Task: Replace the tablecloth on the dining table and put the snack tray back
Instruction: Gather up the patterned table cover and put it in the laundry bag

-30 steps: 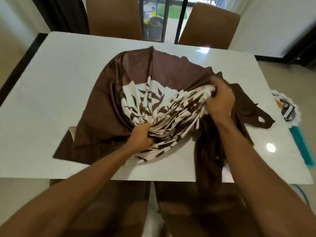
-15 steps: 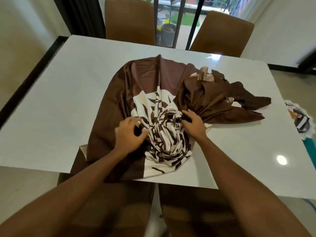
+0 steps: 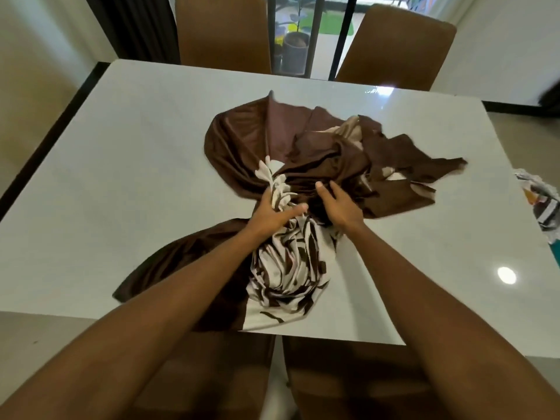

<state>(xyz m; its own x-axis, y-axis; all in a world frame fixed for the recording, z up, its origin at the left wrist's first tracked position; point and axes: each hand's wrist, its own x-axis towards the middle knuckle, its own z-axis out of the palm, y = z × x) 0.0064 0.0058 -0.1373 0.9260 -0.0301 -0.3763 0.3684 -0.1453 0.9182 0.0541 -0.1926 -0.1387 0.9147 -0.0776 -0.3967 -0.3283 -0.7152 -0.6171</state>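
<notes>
Hands meet over a glossy brown satin tablecloth (image 3: 242, 153) with a white, brown-leafed printed panel, bunched in a heap on the middle of a white, shiny rectangular dining table (image 3: 121, 177). The left hand (image 3: 272, 213) grips the cloth where the white panel is gathered into a narrow neck, fingers curled round its far side and thumb laid across the near side. The right hand (image 3: 339, 204) rests just beside it on the dark folds, back upward, thumb and forefinger pointing away from the person; its other fingers sink into the fabric, so I cannot tell whether it clutches or only presses. Beyond the hands the brown satin fans out towards the far side and the right in crumpled flaps, showing bits of beige underside. Nearer the person the printed panel twists down to the table's near edge, with a brown lobe spread to its left. Crumpled shiny wrappers (image 3: 539, 204) lie at the right rim of the view, well apart from the cloth. Two brown padded chairs (image 3: 224, 28) stand at the far side, with a potted plant (image 3: 295, 47) seen between them through the glass.
</notes>
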